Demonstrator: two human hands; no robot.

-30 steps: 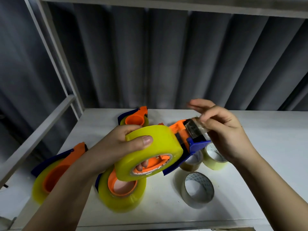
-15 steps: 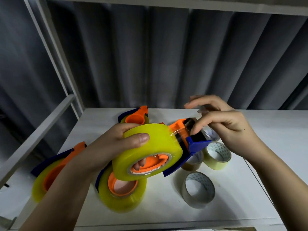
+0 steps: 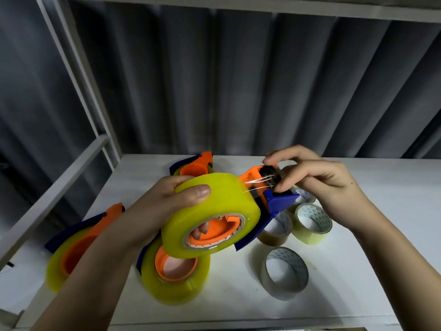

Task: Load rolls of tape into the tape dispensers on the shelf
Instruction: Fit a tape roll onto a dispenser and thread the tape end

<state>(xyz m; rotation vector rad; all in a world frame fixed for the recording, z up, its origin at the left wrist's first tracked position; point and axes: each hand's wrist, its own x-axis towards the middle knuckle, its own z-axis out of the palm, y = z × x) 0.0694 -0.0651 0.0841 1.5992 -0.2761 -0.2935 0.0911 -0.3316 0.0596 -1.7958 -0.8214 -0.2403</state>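
Yellow tape roll [image 3: 212, 201] mounted on orange-blue dispenser [image 3: 274, 199], held tilted above white shelf [image 3: 381, 187]; tape strand at cutter.

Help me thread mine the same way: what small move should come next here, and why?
Probably draw the tape end down over the black roller: the right hand pinches there, clear strands stretch from the big yellow tape roll, and the left hand steadies it.

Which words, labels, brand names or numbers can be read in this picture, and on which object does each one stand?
No text can be read anywhere.
Held yellow tape roll: small dark marks on its core ring, too blurred to read.
Three loose tape rolls on the shelf, such as the nearest one: a repeating printed pattern inside each core, too small to tell if it holds letters.
Dispensers and shelf: no label visible.
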